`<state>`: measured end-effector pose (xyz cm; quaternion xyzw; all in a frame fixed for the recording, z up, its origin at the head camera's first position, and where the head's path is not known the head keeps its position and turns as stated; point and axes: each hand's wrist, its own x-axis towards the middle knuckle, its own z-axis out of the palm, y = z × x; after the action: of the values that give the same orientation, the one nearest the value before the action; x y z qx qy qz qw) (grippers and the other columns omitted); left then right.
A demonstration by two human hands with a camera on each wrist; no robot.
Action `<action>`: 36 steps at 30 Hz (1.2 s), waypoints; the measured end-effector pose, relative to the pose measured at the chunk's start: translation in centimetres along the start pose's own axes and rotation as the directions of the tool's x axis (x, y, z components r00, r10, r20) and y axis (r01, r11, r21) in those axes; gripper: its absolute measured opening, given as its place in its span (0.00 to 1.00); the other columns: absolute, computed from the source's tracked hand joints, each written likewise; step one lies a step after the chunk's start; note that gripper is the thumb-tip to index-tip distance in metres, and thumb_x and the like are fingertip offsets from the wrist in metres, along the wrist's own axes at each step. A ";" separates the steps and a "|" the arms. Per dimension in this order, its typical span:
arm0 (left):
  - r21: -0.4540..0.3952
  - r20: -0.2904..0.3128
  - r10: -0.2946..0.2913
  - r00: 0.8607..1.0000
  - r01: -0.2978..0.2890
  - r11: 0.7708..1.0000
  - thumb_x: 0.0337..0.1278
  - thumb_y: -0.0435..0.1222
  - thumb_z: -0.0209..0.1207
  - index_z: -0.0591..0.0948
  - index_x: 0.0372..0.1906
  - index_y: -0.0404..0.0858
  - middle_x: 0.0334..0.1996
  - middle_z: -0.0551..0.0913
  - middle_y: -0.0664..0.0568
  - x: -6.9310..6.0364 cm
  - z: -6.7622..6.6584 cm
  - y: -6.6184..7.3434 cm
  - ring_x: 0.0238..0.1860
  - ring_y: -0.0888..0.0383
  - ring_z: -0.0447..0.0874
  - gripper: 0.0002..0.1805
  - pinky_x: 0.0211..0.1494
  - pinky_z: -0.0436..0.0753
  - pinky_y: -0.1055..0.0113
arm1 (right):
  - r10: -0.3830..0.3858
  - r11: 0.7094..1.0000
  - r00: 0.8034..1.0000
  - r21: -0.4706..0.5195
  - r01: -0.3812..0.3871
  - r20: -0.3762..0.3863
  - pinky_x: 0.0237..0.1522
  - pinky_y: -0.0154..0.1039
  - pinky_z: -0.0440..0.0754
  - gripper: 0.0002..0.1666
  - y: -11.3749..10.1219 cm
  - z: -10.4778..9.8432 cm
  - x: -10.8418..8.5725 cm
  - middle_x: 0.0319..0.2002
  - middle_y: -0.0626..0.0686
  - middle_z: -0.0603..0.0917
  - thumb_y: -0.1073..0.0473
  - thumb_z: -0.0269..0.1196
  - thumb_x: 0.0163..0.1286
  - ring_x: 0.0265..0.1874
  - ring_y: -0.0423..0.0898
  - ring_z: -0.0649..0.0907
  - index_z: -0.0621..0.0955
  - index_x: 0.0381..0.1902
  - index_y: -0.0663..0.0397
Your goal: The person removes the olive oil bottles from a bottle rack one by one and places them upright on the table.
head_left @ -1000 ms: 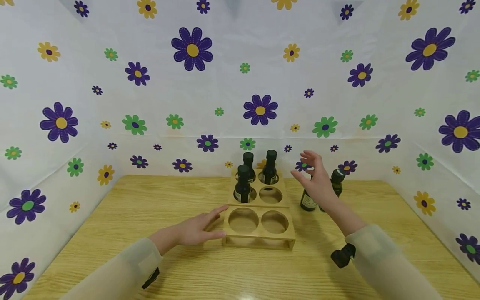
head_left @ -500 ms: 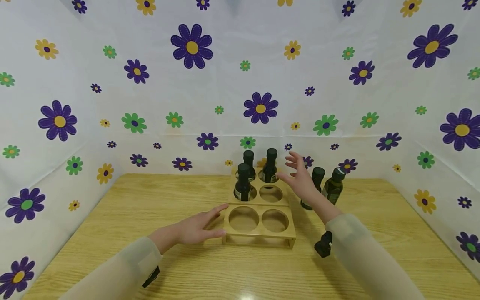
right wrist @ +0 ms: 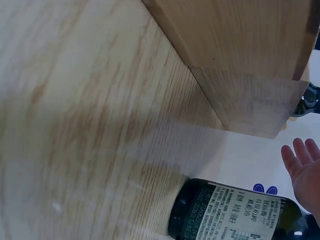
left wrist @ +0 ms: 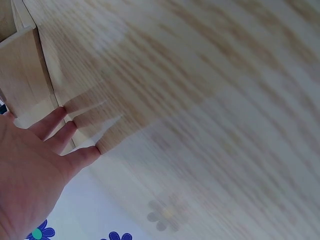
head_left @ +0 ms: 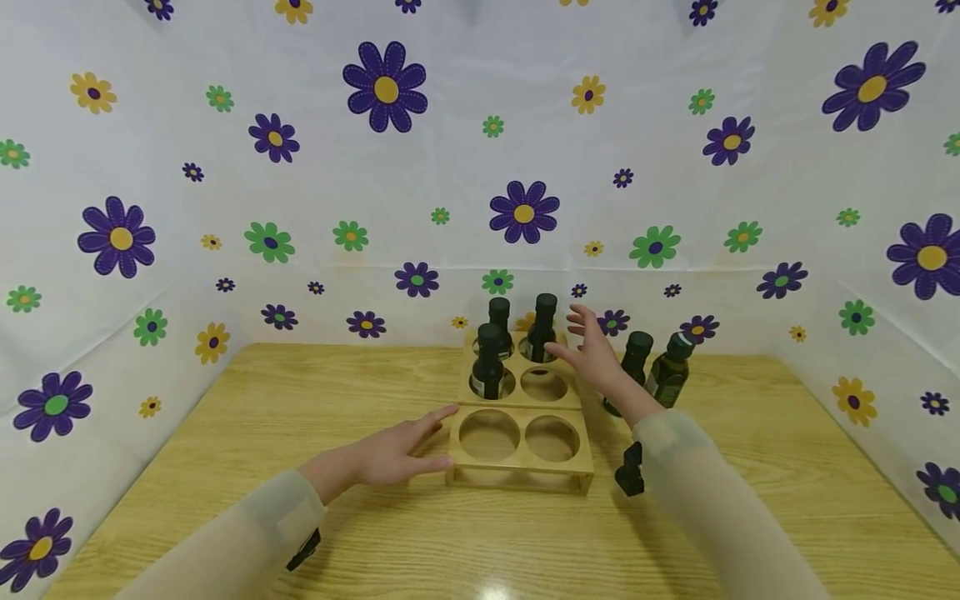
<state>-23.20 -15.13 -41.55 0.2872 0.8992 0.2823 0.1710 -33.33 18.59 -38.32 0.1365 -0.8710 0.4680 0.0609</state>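
Note:
A stepped wooden bottle rack (head_left: 517,467) with round holes stands mid-table. Dark bottles sit upright in it: a back left bottle (head_left: 499,315), a bottle in front of that (head_left: 489,346) and a back right bottle (head_left: 547,312). My left hand (head_left: 386,454) lies at the rack's left side, fingers spread and fairly straight, fingertips at its edge. Beside the back right bottle is my right hand (head_left: 596,358), its fingers apart and thumb overlapping the bottle in the head view; contact is unclear. The right wrist view shows that hand (right wrist: 306,175) holding nothing.
Two more dark bottles stand on the table right of the rack: a nearer bottle (head_left: 637,354), partly behind my right forearm, and a greenish bottle (head_left: 670,375). A flowered cloth (head_left: 420,183) encloses the table (head_left: 337,383) at the back and sides.
My right hand has moved left from in front of the two loose bottles to the rack's back right bottle. The left hand has stayed at the rack's side.

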 end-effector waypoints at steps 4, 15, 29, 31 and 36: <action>0.002 0.003 0.000 1.000 0.000 1.000 0.64 0.62 0.50 0.44 0.77 0.63 0.71 0.62 0.40 0.0 -0.1 0.1 0.70 0.46 0.60 0.42 0.70 0.57 0.45 | 0.019 1.000 1.000 -0.008 -0.018 0.011 0.65 0.60 0.62 0.48 0.4 0.4 0.5 0.70 0.66 0.59 0.56 0.64 0.70 0.68 0.63 0.63 0.48 0.75 0.59; -0.001 0.000 0.003 1.000 -0.003 1.000 0.64 0.62 0.50 0.44 0.78 0.61 0.70 0.62 0.38 -0.1 -0.2 0.3 0.70 0.43 0.60 0.43 0.70 0.57 0.44 | 0.017 0.999 0.997 0.034 -0.019 0.071 0.66 0.56 0.62 0.47 0.1 1.2 1.4 0.71 0.68 0.59 0.58 0.64 0.69 0.69 0.62 0.61 0.48 0.74 0.61; -0.006 0.002 -0.006 1.000 0.006 1.000 0.64 0.63 0.50 0.44 0.77 0.64 0.71 0.62 0.40 -0.1 0.0 0.1 0.70 0.44 0.60 0.42 0.70 0.56 0.43 | 0.066 0.996 0.993 0.049 -0.071 0.102 0.65 0.56 0.64 0.42 0.6 1.8 2.3 0.69 0.68 0.61 0.58 0.63 0.71 0.66 0.65 0.65 0.53 0.73 0.60; -0.002 0.000 -0.006 1.000 0.006 1.000 0.64 0.63 0.50 0.44 0.77 0.65 0.71 0.62 0.40 -0.1 0.0 0.1 0.70 0.44 0.60 0.42 0.70 0.56 0.43 | 0.060 0.997 0.993 0.038 -0.064 0.100 0.65 0.56 0.64 0.40 0.5 1.8 2.4 0.69 0.68 0.62 0.58 0.62 0.71 0.66 0.65 0.66 0.55 0.72 0.61; 0.002 -0.004 -0.005 1.000 0.005 1.000 0.64 0.63 0.50 0.45 0.77 0.63 0.71 0.62 0.40 -0.1 -0.1 0.2 0.70 0.44 0.60 0.42 0.70 0.55 0.43 | 0.035 0.999 0.995 -0.001 -0.035 0.093 0.64 0.56 0.66 0.36 0.6 2.0 2.5 0.65 0.70 0.66 0.59 0.62 0.71 0.64 0.65 0.68 0.59 0.69 0.65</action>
<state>-23.06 -15.06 -41.33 0.2847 0.9005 0.2814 0.1697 -35.82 16.76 -39.31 0.1428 -0.8751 0.4622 0.0122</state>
